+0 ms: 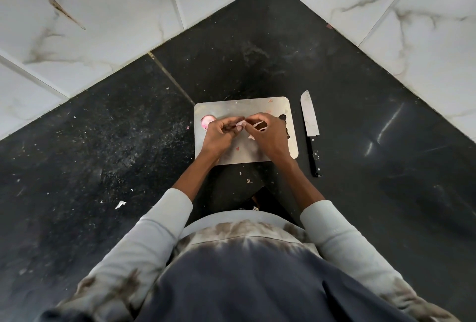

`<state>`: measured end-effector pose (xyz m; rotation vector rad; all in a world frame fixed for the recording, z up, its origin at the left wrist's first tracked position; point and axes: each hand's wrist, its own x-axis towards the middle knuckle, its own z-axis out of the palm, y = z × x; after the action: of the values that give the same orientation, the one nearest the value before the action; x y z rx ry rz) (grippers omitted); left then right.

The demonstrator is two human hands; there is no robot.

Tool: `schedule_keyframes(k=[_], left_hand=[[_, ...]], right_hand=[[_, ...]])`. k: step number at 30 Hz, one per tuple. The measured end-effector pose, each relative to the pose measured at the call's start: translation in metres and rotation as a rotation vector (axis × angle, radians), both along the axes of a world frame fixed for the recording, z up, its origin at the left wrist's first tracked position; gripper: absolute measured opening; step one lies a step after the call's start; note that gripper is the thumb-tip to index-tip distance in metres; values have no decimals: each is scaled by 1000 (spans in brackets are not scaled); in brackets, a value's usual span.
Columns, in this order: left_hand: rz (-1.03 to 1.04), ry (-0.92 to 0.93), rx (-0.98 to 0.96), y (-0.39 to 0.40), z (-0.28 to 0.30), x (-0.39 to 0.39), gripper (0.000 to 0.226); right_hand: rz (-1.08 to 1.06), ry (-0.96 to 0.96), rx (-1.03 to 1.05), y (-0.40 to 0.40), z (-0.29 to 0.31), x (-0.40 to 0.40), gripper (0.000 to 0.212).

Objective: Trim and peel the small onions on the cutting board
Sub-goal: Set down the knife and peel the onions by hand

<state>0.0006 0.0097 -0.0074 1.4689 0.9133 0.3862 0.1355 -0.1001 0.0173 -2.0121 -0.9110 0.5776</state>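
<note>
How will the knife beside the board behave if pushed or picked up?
The knife lies flat on the dark counter, so it should slide, not roll. Metal blade, so probably stiff. The black handle likely gives the safer hold; which end is heavier is unclear.

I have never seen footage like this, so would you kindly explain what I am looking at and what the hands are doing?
There is no machine here. A person wears a wide-angle camera on the head, looking forward and down, so you see their own arms in grey sleeves. On the dark counter, in a corner of marbled tiled walls, lies a metal cutting board. The left hand and right hand meet above it, pinching a small onion between the fingertips, apparently peeling it. Another pinkish onion sits on the board behind the left hand, mostly hidden. A knife with a black handle lies unused right of the board. Bits of skin are scattered about.
</note>
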Motion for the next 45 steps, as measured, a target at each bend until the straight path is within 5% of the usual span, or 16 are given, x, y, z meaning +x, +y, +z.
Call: schedule_keyframes(k=[20, 45], left_hand=[[-23, 24, 44, -3, 2, -1, 26], [-23, 60, 68, -5, 10, -1, 27]], right_hand=[[-3, -31, 10, -4, 7, -3, 7], [-44, -40, 24, -1, 0, 0, 14]])
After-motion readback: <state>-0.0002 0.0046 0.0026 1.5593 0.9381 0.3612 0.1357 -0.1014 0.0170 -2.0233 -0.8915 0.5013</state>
